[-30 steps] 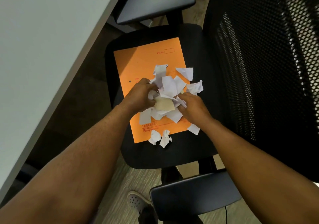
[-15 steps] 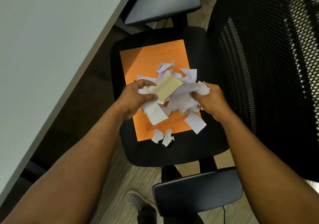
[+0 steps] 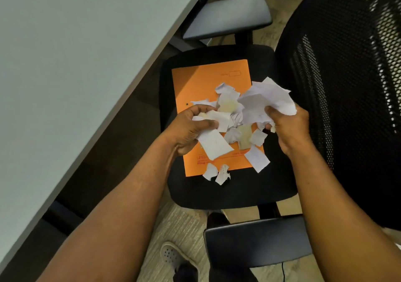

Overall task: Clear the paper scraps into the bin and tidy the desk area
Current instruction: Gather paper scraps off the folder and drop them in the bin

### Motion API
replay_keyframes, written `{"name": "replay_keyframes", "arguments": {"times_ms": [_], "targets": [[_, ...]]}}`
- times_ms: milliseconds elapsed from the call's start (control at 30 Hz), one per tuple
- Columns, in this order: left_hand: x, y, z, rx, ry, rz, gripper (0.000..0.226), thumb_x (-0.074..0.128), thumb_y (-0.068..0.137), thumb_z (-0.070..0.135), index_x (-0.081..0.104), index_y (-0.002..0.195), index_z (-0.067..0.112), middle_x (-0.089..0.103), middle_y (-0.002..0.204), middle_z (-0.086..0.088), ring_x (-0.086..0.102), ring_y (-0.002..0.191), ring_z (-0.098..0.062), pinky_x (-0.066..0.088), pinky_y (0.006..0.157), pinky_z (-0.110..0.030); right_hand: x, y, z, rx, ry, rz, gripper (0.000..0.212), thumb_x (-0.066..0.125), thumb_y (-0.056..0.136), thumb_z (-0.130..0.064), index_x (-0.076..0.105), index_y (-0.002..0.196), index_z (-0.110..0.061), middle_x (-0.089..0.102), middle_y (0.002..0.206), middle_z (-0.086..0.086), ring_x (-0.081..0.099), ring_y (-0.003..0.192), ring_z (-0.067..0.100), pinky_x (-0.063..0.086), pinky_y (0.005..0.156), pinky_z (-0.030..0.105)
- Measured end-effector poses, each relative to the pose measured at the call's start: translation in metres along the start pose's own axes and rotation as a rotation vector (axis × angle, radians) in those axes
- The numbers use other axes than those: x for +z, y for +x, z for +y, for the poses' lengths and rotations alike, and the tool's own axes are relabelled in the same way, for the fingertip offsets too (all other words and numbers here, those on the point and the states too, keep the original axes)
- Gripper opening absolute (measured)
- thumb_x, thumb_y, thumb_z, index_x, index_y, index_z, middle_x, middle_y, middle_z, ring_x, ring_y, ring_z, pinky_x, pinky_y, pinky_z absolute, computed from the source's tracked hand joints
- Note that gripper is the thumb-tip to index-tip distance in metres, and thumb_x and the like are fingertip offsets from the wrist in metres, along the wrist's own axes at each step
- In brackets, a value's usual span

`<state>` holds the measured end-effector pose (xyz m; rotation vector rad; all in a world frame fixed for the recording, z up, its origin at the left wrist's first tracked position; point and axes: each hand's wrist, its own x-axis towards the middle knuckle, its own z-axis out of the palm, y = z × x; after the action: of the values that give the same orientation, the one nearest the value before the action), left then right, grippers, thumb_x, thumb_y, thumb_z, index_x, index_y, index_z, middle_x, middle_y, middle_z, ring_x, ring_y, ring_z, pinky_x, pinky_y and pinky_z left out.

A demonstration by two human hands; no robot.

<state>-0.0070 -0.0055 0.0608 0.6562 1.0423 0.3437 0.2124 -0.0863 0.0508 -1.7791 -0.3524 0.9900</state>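
A heap of torn white and tan paper scraps point(image 3: 239, 110) is bunched between my two hands above an orange folder point(image 3: 201, 86) that lies on a black chair seat point(image 3: 234, 192). My left hand point(image 3: 188, 127) grips scraps at the heap's left side, with a long white strip hanging below it. My right hand point(image 3: 288, 125) clutches a large crumpled white wad at the right. Loose scraps point(image 3: 217, 172) lie at the folder's near edge, and one white piece point(image 3: 257, 159) sits at its near right corner. No bin is in view.
A pale grey desk top point(image 3: 76, 64) fills the left side. The chair's mesh backrest point(image 3: 347, 86) stands at the right, with one armrest point(image 3: 227, 17) beyond the seat and another armrest point(image 3: 258, 240) near me. My shoe point(image 3: 173, 255) rests on the wood floor.
Both hands have lifted the gathered scraps up off the folder and spread a little apart. A few pieces have dropped back onto the folder.
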Motion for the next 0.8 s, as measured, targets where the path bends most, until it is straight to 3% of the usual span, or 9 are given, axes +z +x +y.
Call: {"name": "replay_keyframes", "arguments": {"times_ms": [167, 300, 433, 500, 600, 700, 800], "targets": [[-0.004, -0.010, -0.006, 0.002, -0.029, 0.010, 0.031, 0.069, 0.077, -0.012, 0.067, 0.093, 0.015, 0.071, 0.092, -0.009, 0.070, 0.077, -0.023, 0.061, 0.069, -0.038, 0.002, -0.007, -0.004, -0.032, 0.028, 0.079, 0.027, 0.068, 0.083, -0.004, 0.068, 0.095, -0.029, 0.073, 0.096, -0.004, 0.071, 0.088, 0.016, 0.056, 0.069, 0.031], [-0.010, -0.025, -0.014, -0.009, -0.048, 0.036, 0.031, 0.069, 0.078, -0.012, 0.066, 0.092, 0.016, 0.069, 0.096, -0.008, 0.070, 0.077, -0.021, 0.060, 0.067, -0.036, 0.011, -0.018, -0.002, -0.032, 0.005, 0.047, 0.028, 0.070, 0.083, -0.009, 0.068, 0.090, -0.035, 0.072, 0.092, -0.009, 0.071, 0.083, 0.009, 0.056, 0.064, 0.026], [-0.028, -0.043, -0.022, 0.006, -0.088, 0.099, 0.031, 0.068, 0.080, -0.010, 0.064, 0.099, 0.015, 0.067, 0.103, -0.013, 0.069, 0.089, -0.029, 0.057, 0.080, -0.046, 0.037, -0.036, 0.003, -0.050, -0.069, -0.079, 0.023, 0.069, 0.084, -0.011, 0.070, 0.087, -0.034, 0.073, 0.087, -0.007, 0.070, 0.078, 0.013, 0.056, 0.060, 0.029], [-0.042, -0.054, -0.025, 0.016, -0.114, 0.173, 0.033, 0.069, 0.080, -0.009, 0.063, 0.101, 0.015, 0.069, 0.100, -0.011, 0.072, 0.081, -0.024, 0.061, 0.074, -0.045, 0.053, -0.046, 0.004, -0.067, -0.091, -0.141, 0.023, 0.068, 0.085, -0.010, 0.070, 0.081, -0.033, 0.071, 0.078, -0.009, 0.068, 0.070, 0.007, 0.054, 0.054, 0.025], [-0.067, -0.079, -0.035, 0.053, -0.174, 0.267, 0.033, 0.068, 0.080, -0.009, 0.062, 0.102, 0.015, 0.067, 0.097, -0.011, 0.072, 0.069, -0.016, 0.057, 0.056, -0.031, 0.083, -0.064, 0.006, -0.099, -0.189, -0.256, 0.020, 0.066, 0.085, -0.011, 0.069, 0.077, -0.030, 0.068, 0.070, -0.008, 0.064, 0.060, 0.005, 0.049, 0.047, 0.020], [-0.097, -0.110, -0.051, 0.049, -0.231, 0.380, 0.033, 0.070, 0.080, -0.006, 0.063, 0.102, 0.017, 0.064, 0.101, -0.012, 0.070, 0.067, -0.015, 0.054, 0.053, -0.027, 0.115, -0.087, 0.016, -0.139, -0.295, -0.368, 0.018, 0.066, 0.087, -0.014, 0.067, 0.079, -0.030, 0.066, 0.071, -0.001, 0.063, 0.056, 0.014, 0.051, 0.047, 0.028], [-0.132, -0.147, -0.078, 0.035, -0.325, 0.489, 0.036, 0.073, 0.078, -0.004, 0.064, 0.104, 0.019, 0.064, 0.107, -0.013, 0.068, 0.078, -0.022, 0.054, 0.056, -0.030, 0.149, -0.118, 0.032, -0.184, -0.403, -0.468, 0.016, 0.065, 0.089, -0.021, 0.064, 0.079, -0.034, 0.068, 0.077, -0.002, 0.066, 0.059, 0.014, 0.055, 0.052, 0.031]]}}
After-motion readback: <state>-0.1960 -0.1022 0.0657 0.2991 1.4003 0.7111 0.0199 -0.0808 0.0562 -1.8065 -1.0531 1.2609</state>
